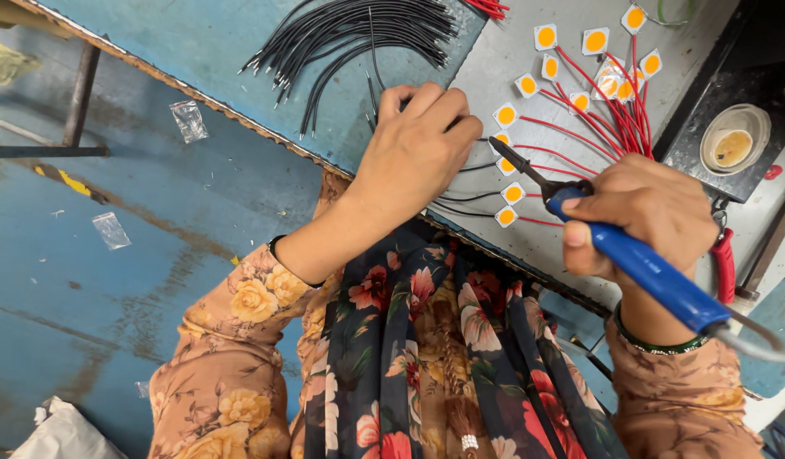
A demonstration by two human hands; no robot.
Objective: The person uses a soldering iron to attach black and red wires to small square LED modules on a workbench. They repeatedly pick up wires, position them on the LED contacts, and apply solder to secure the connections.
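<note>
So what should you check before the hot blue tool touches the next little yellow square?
1. Right hand holds the soldering iron firmly: ok.
2. Iron tip points at a yellow square chip: ok.
3. Left hand presses a black wire down by the chips: ok.
4. Left fingers clear of the tip: ok, but near.
5. Tip hot enough: cannot tell.

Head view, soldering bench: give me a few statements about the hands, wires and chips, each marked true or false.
1. The right hand holds a blue-handled soldering iron. True.
2. The left hand rests in the lap. False: it presses down on the work surface beside the small square yellow chips.
3. The bundle of loose wires on the blue surface is black. True.
4. The wires joined to the chips farther back are green. False: those wires are red.
</note>
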